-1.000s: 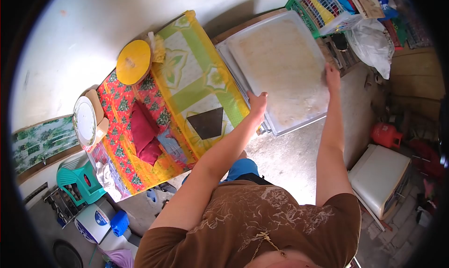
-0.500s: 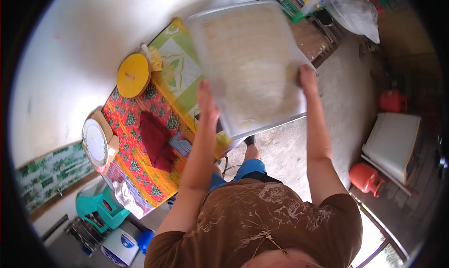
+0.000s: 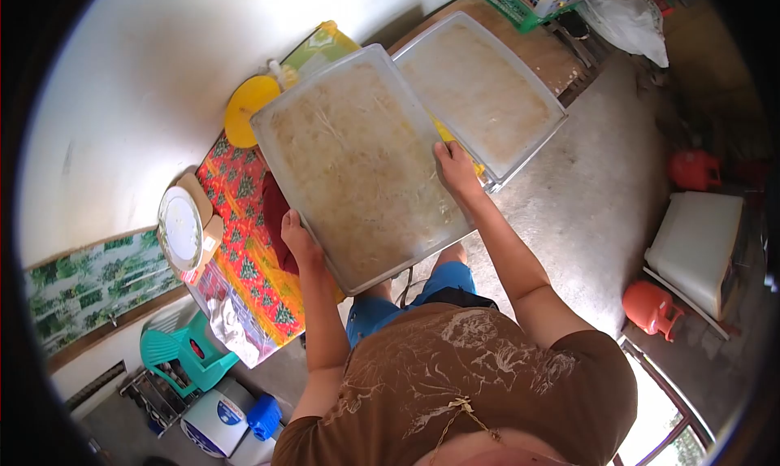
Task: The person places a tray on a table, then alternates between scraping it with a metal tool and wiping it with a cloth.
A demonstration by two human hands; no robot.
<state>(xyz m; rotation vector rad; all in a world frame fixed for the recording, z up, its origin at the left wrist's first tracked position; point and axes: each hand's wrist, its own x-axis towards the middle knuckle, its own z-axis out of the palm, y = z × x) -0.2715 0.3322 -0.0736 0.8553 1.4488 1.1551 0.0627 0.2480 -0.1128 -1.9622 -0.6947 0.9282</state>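
Head view: both hands on the held tray (image 3: pixel 366 165), one per long side, so that tray is my landmark. Left hand (image 3: pixel 299 237): on its left edge, just nearer me than the middle, thumb up at the rim. Left forearm runs almost straight out from me. Right hand (image 3: pixel 457 167): on its right edge, also a bit nearer me than the middle, thumb by the rim, forearm angled inward from a bent elbow. Grip state: both closed on the tray edges; can't tell how far the fingers reach underneath.

Tray sits in front of my torso, partly over the tabletop (image 3: pixel 253 291). Second tray (image 3: pixel 475 84) is right of the held tray and a bit beyond, partly covered by it. Yellow disc (image 3: pixel 248 108) is by its far left corner. Dark red cloth (image 3: pixel 278 230) shows at its left edge, partly hidden. Oval plate (image 3: pixel 180 227) is well left of it; green crate (image 3: pixel 508 3) beyond, to its right.
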